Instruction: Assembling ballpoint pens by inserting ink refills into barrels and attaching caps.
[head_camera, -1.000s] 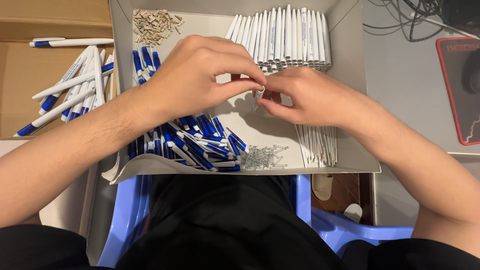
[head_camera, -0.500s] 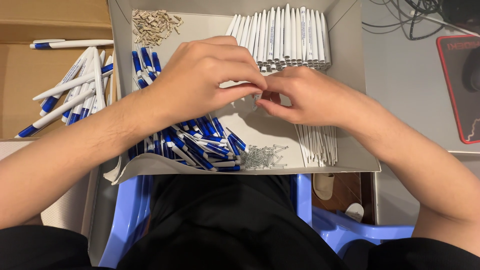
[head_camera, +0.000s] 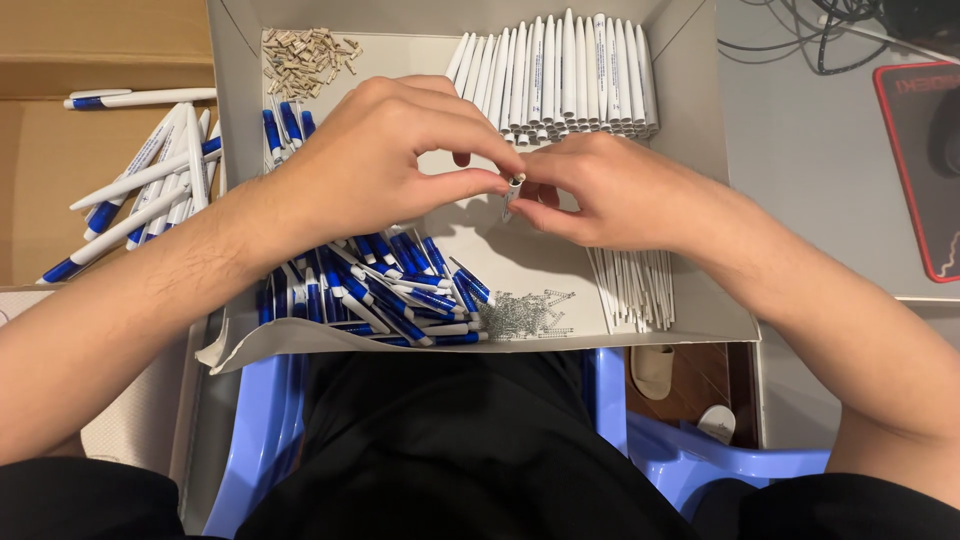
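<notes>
Hands, left hand (head_camera: 385, 165) and right hand (head_camera: 610, 190), are pinching one white plastic pen barrel (head_camera: 512, 192) together, finished blue-and-white pens (head_camera: 140, 190) lying aside, many white barrels (head_camera: 560, 75) awaiting.

Bright, even overhead light; soft shadows under hands (head_camera: 480, 185); sharp, no glare.

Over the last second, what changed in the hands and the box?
Very little. The left hand and right hand remain pressed together over the box, both pinching a small white pen part; the fingers only shifted slightly. The white barrels, blue pieces, springs and finished pens lie where they were.
</notes>
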